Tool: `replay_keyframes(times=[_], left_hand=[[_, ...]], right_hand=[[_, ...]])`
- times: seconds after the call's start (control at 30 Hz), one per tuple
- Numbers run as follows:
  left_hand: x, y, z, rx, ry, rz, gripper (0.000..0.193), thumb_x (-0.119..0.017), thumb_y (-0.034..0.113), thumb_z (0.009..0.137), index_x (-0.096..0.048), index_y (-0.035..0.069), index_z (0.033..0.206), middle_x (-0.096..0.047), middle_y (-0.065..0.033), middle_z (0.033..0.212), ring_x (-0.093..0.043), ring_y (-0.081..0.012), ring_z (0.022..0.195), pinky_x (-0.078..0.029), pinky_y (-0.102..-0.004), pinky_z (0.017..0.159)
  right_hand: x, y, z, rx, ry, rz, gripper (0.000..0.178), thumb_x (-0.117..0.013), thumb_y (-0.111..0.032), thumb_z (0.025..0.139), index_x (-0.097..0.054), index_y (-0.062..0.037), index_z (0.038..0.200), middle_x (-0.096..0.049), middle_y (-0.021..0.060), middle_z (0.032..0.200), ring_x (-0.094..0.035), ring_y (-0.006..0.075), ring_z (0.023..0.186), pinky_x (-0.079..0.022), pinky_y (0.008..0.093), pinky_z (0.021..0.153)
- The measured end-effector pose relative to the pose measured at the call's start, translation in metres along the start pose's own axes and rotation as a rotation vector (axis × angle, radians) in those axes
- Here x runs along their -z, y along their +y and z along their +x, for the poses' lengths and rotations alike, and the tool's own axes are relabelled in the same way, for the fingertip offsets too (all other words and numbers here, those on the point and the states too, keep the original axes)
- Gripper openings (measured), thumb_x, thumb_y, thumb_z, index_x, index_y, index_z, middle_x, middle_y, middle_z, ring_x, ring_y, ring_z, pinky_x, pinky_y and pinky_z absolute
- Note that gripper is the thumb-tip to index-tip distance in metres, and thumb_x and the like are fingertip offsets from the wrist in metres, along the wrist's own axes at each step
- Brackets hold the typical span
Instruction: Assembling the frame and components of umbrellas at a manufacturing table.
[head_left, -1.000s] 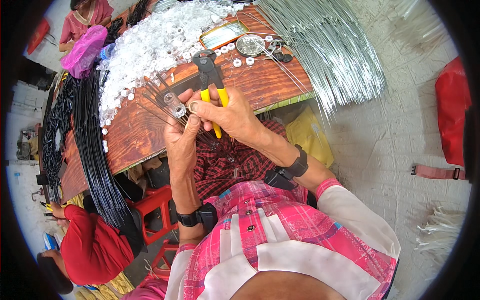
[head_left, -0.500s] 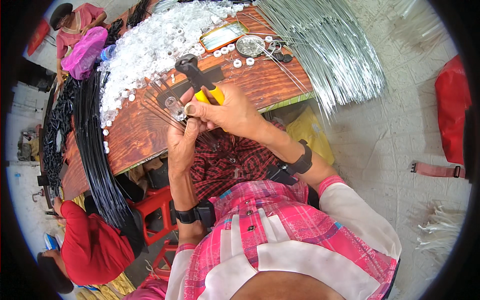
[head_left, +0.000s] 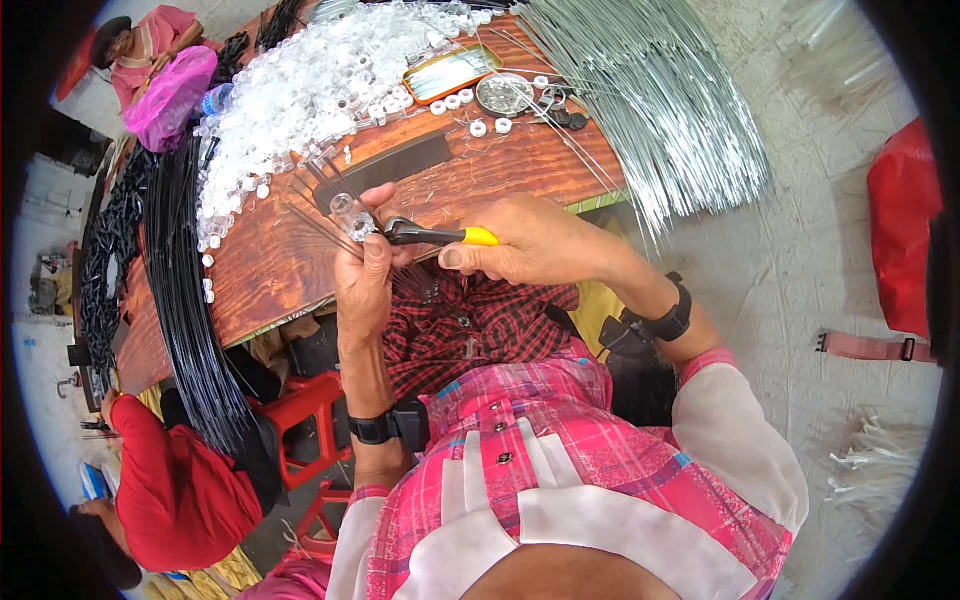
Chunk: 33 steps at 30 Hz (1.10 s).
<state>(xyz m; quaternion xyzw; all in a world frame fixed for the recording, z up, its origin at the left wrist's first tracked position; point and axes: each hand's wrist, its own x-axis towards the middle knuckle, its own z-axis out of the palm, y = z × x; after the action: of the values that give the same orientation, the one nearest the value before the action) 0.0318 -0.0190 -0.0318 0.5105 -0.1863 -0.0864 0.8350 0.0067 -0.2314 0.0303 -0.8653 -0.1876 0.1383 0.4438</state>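
Observation:
My left hand [head_left: 366, 280] is closed around a clear plastic piece [head_left: 350, 217] and several thin dark wires [head_left: 318, 205] that fan out toward the upper left. My right hand [head_left: 535, 240] grips the yellow handles of end-cutting pliers [head_left: 430, 234]. The black head of the pliers meets the clear piece beside my left fingertips. Whether the jaws touch a wire, I cannot make out. Both hands are above my lap, at the near edge of the wooden table [head_left: 270, 290].
A pile of clear plastic pieces [head_left: 290, 95] covers the table's far side. Silvery wires [head_left: 660, 110] lie at right, black wires [head_left: 185, 290] at left. A flat dark bar [head_left: 390, 168], an orange-rimmed tray [head_left: 450, 75] and a round dish [head_left: 504, 94] rest between. Two people sit at left.
The pliers have swung from pointing up and away to lying sideways, their head now at the clear piece. My right hand has moved right; my left hand stays nearly in place.

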Motion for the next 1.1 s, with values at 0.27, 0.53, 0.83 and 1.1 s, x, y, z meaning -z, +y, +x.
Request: replay_keyframes(times=[0.27,0.53,0.83,1.1], left_hand=[[0.000,-0.001,-0.001,-0.026,-0.021,0.188,0.053,-0.052,0.042,0.100,-0.048,0.001,0.134,-0.056,-0.0004,0.086,-0.050,-0.0076,0.075,-0.042,-0.0229,0.069],[0.004,-0.003,-0.002,-0.038,-0.020,0.150,0.050,-0.052,0.040,0.100,-0.048,0.001,0.131,-0.052,0.0004,0.081,-0.046,-0.0071,0.072,-0.038,-0.0223,0.065],[-0.001,-0.002,-0.002,-0.047,-0.017,0.127,0.048,-0.054,0.040,0.099,-0.047,0.002,0.128,-0.035,0.0045,0.071,-0.035,-0.0082,0.066,-0.031,-0.0242,0.061],[-0.004,0.002,-0.002,-0.038,-0.028,0.130,0.045,-0.053,0.039,0.100,-0.048,0.003,0.127,-0.038,0.0038,0.074,-0.035,-0.0084,0.067,-0.032,-0.0240,0.062]], right_hand=[[0.001,-0.010,0.001,0.025,0.049,-0.252,0.044,-0.060,-0.044,0.093,-0.066,-0.0012,0.084,-0.064,0.0177,0.069,-0.063,0.0375,0.066,-0.047,0.0446,0.059],[0.012,-0.020,0.008,-0.180,-0.182,-0.086,0.039,-0.060,-0.038,0.095,-0.065,0.0004,0.086,-0.066,0.0106,0.070,-0.066,0.0226,0.062,-0.050,0.0363,0.057],[0.027,-0.011,0.017,-0.007,-0.315,-0.029,0.033,-0.056,-0.030,0.098,-0.062,0.0018,0.094,-0.069,0.0077,0.078,-0.067,0.0168,0.067,-0.052,0.0302,0.062],[0.039,-0.030,0.019,-0.061,-0.343,-0.151,0.037,-0.053,-0.034,0.099,-0.063,0.0012,0.093,-0.069,0.0083,0.075,-0.068,0.0185,0.065,-0.053,0.0326,0.061]])
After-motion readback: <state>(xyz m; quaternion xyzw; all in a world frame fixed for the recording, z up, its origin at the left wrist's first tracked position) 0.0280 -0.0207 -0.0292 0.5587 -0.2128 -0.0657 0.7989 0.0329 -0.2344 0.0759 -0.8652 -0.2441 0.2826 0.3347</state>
